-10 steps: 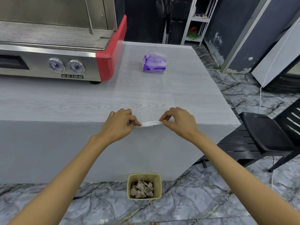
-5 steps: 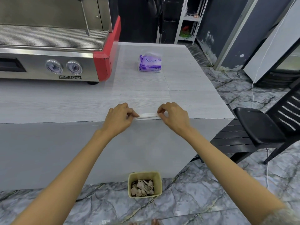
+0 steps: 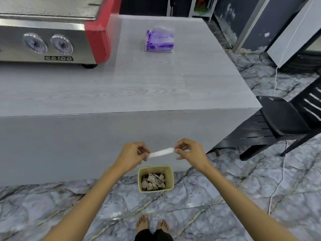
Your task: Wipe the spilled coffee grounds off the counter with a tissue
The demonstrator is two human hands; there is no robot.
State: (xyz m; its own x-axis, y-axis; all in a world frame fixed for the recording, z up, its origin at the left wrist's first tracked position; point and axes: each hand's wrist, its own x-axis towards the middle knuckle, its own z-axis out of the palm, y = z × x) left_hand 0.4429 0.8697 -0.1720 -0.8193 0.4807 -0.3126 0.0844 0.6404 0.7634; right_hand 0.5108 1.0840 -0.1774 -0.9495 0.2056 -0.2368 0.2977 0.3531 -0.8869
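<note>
Folded tissue point(image 3: 161, 152) over the bin point(image 3: 155, 178)
The left hand point(image 3: 132, 154) and right hand point(image 3: 190, 151) are each pinching one end, holding it stretched in front of the counter point(image 3: 156, 87), above the bin on the near floor.

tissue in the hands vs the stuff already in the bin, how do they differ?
The held tissue is white and rolled into a tidy strip; the bin's wads are crumpled and stained grey-brown. The tissue hangs in the air, pinched at its ends by the left hand and right hand; the wads lie loose inside the yellow bin on the floor. Both look like used tissue paper.
</note>
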